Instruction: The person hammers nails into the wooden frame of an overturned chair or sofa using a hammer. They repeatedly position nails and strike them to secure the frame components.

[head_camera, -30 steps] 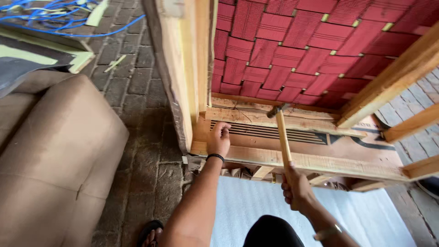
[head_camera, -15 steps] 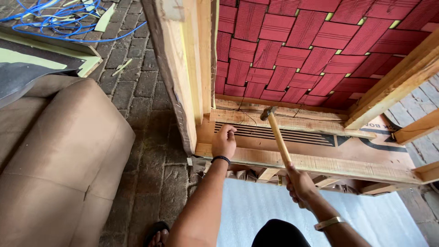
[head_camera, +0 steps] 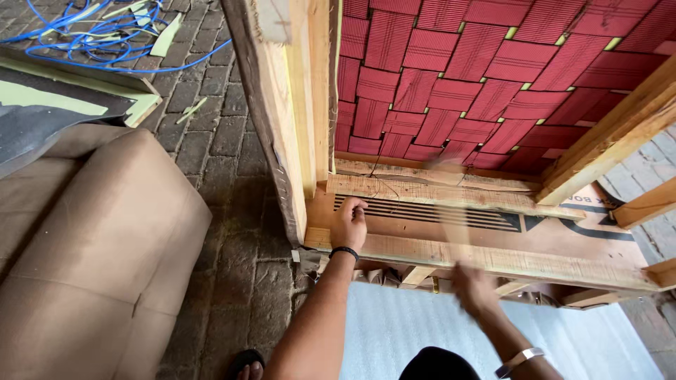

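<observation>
A wooden furniture frame [head_camera: 303, 119] lies on its side, its inside laced with red woven webbing [head_camera: 479, 77]. My left hand [head_camera: 350, 224] presses on a sheet of brown cardboard [head_camera: 451, 225] between two rough wooden rails of the frame, a black band on its wrist. My right hand [head_camera: 470, 287] grips the wooden handle of a hammer [head_camera: 451, 204], which is blurred by fast motion over the cardboard. A silver bracelet sits on my right wrist.
A tan upholstered cushion [head_camera: 84, 253] lies on the brick paving [head_camera: 232, 232] to the left. Blue cord [head_camera: 105, 42] and foam scraps sit at top left. A pale sheet [head_camera: 394, 331] covers the ground under the frame. My sandalled foot [head_camera: 246, 366] shows at the bottom.
The hammer has swung and is now a motion blur over the cardboard. My left hand has stayed pressed on the cardboard between the rails.
</observation>
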